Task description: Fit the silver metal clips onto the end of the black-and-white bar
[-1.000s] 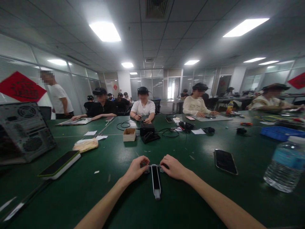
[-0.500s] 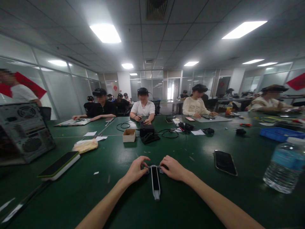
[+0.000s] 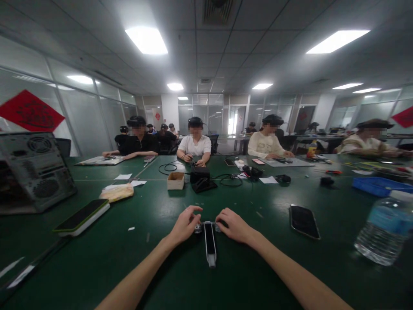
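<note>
Green worktable point(image 3: 97, 258) in a shared office: both hands at the far end of a slim black-and-white device point(image 3: 210, 242).
Its long axis runs straight toward the person; left hand point(image 3: 183, 224) and right hand point(image 3: 235, 224) pinch small fittings on either side, equally near.

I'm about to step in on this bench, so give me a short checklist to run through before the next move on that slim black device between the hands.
1. Device lies flat on the green table: ok.
2. Left hand at the far end's left side: ok, touching.
3. Right hand at the far end's right side: ok, touching.
4. Firmness of either grip on the small end fittings: cannot tell, fingers hide them.
5. Space around the device: ok; the dark phone and water bottle sit apart to the right.
6. Near end of the device free of both hands: ok.
</note>
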The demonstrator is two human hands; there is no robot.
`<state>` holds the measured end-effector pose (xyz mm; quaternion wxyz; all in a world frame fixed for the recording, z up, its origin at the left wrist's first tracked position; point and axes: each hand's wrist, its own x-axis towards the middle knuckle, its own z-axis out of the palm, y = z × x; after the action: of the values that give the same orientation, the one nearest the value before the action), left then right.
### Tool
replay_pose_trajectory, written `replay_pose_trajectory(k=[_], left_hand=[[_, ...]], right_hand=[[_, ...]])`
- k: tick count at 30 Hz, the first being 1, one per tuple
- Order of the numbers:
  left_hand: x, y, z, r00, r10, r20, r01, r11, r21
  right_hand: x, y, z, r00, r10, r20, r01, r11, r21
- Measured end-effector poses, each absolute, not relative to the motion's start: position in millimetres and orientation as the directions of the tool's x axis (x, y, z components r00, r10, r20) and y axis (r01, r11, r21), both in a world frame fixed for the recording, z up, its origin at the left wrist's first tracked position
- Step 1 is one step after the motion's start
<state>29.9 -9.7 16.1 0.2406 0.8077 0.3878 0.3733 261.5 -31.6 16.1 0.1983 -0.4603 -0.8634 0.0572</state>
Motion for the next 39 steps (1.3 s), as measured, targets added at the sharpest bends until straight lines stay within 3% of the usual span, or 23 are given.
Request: replay_pose_trajectory(k=[6,9,12,17,22,29,35,39], left_hand=[[28.0,-8.4,18.5,0.355,0.818,0.453,0.444,-0.573,0.689],[26.3,-4.6,15.0,0.348,0.813,0.467,0.468,-0.582,0.665],[25.0,-1.3,11.7,0.356,0.808,0.47,0.51,-0.589,0.627],[22.2,3.0,8.3,0.365,0.818,0.445,0.544,-0.575,0.611],[19.3,7.3,3.7,0.384,0.826,0.414,0.549,-0.564,0.616],[20.1,12.0,-7.6,0.423,0.808,0.41,0.557,-0.589,0.585],[20.2,11.0,-6.6,0.455,0.793,0.405,0.551,-0.608,0.572],[19.7,8.7,-2.4,0.481,0.785,0.391,0.54,-0.617,0.572]], right_hand=[[247.8,-48.6,29.1,-0.536,0.747,0.393,0.723,0.647,-0.244],[228.5,-64.2,31.6,-0.652,0.683,0.328,0.656,0.726,-0.206],[215.6,-72.8,32.0,-0.663,0.71,0.238,0.67,0.705,-0.234],[231.9,-52.5,27.4,-0.493,0.86,0.131,0.792,0.506,-0.342],[289.8,-11.5,15.9,-0.303,0.941,0.148,0.87,0.337,-0.36],[391.1,33.8,-4.9,0.095,0.983,0.159,0.978,-0.062,-0.201],[442.4,47.8,-8.5,0.395,0.903,0.169,0.916,-0.372,-0.152],[454.8,65.1,-7.2,0.381,0.903,0.199,0.924,-0.372,-0.082]])
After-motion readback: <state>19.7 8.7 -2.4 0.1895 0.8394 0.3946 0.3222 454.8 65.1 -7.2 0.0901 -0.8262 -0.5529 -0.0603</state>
